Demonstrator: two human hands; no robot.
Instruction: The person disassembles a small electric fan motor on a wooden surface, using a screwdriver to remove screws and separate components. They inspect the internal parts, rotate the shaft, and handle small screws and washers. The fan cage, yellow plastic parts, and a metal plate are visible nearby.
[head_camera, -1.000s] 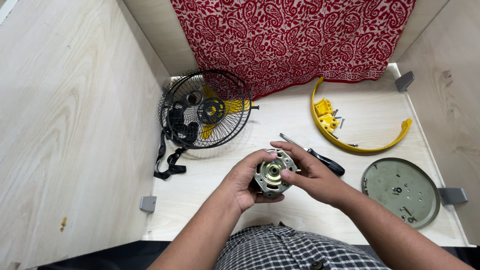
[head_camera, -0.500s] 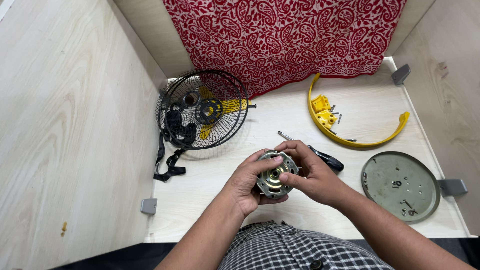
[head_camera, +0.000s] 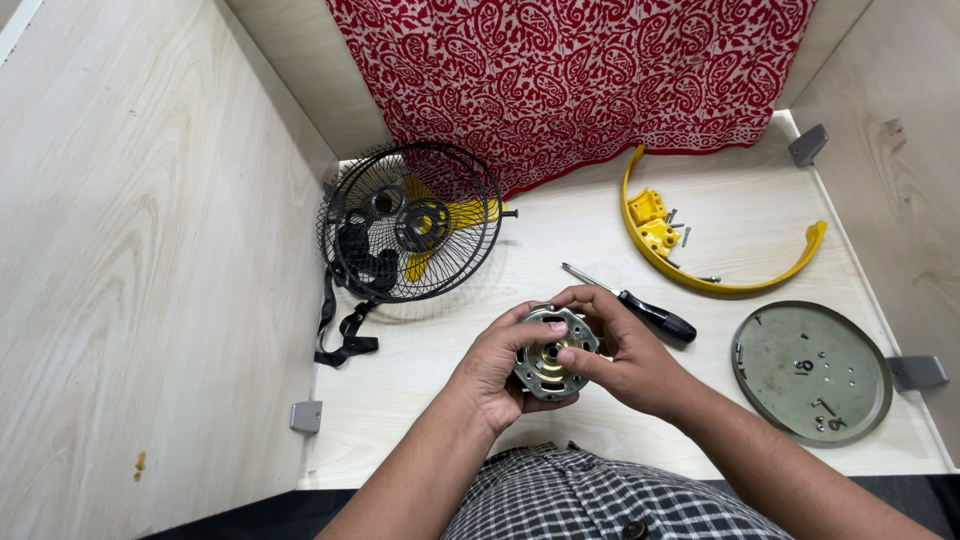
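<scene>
Single view only: head-worn cam, looking steeply down and fwd over the wearer's lap onto the table (head_camera: 460, 420). Close range, approx. arm's reach; left hand (head_camera: 497, 368) and right hand (head_camera: 630, 358) sit centre-low in frame. Far edge shows red patterned cloth (head_camera: 570, 80); side panels close off left and right.

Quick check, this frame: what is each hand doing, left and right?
Left hand: closed around the round metal motor, cupping it from the left.
Right hand: also gripping the motor, thumb on its front face.
</scene>
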